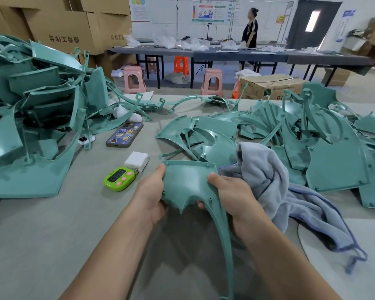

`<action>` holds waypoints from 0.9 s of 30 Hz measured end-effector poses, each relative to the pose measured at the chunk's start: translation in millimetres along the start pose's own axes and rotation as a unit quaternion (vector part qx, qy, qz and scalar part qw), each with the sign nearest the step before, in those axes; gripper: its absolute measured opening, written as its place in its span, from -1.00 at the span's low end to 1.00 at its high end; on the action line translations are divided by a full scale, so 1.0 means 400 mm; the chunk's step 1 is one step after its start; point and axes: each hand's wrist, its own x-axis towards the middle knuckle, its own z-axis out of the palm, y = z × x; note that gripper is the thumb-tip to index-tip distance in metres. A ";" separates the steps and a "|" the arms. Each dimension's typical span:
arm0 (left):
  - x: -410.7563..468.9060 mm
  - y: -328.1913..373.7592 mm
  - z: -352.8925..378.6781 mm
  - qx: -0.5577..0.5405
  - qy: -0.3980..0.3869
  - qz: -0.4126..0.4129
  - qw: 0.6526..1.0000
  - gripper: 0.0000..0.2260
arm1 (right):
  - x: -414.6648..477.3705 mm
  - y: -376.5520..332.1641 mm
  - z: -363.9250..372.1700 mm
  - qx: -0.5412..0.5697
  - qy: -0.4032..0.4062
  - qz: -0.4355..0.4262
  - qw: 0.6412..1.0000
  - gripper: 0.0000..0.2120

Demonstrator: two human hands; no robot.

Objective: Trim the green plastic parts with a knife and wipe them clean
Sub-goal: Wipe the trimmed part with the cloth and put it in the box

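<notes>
We work at a pale grey-green table (52, 234) in a big workroom, and the green part (187, 182) we are holding above its near middle is our landmark. Far left of the part a tall heap of green parts (30, 109) is piled on the table, with brown cardboard boxes (63, 29) stacked behind it. Between that heap and the part lie a phone (125, 134) in a sticker-covered case, a white charger block (136, 161) and, nearest the part, a bright green timer (119, 179) with pink buttons. Our left hand (151, 195) grips the part's left edge, thumb on the top face and fingers curled underneath. Our right hand (232, 195) grips its right edge the same way, one fingertip showing through a notch in the near edge; a long thin arm of the part curves down between our forearms. Just right of the part a grey cloth (266, 176) lies bunched against the right hand and trails toward us. Right of that a second spread of green parts (312, 135) overlaps flat on the table. Beyond the part, on the floor, stand pink stools (132, 80), an orange stool (180, 64) and a taped carton (271, 85). Farther off, a person (250, 29) stands at a long dark table (225, 54), with a dark door (312, 20) at far right. The stacked boxes carry dark characters that read upside down to us. The carton shows "DT". The wall posters (210, 13) are too small to read.
</notes>
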 end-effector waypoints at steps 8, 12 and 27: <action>-0.045 0.023 -0.018 -0.028 -0.162 -0.027 0.986 -0.65 | -0.030 -0.017 -0.002 0.058 -0.092 0.004 0.994 -0.84; -0.037 0.034 -0.020 -0.042 -0.120 0.009 0.992 -0.59 | -0.041 -0.002 0.015 0.035 -0.174 -0.010 0.984 -0.82; 0.003 0.074 -0.067 -0.106 0.024 0.070 0.992 -0.84 | -0.024 -0.088 -0.092 -0.313 -0.126 -0.245 0.909 -0.79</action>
